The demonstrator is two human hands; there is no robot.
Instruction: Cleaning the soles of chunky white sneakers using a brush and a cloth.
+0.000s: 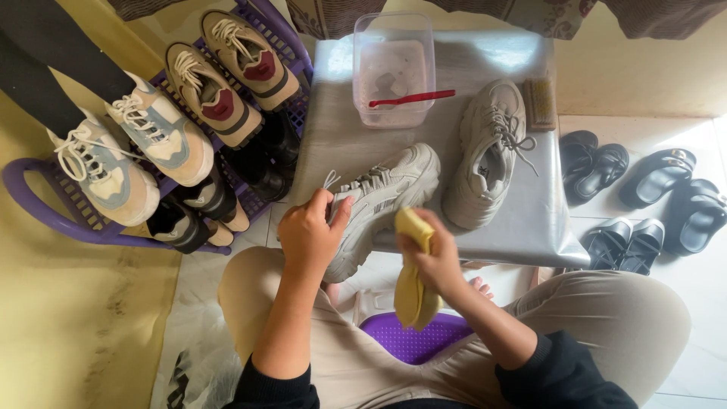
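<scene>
Head view: sneaker [382, 198] toe toward upper right.

At the centre of the frame my left hand [307, 236] holds a sneaker [379, 203] at the near edge of the low table [530, 220], with my right hand [433, 261] just right of it gripping a cloth [413, 284] that hangs below. On the table to the right lies the second sneaker [485, 155]. Behind both, at upper centre, stands a plastic container [394, 68] with a toothbrush [413, 98] across it, and a scrubbing brush [539, 104] lies to its right. A shoe rack [45, 198] fills the upper left; sandals [651, 197] sit on the floor at right.
</scene>
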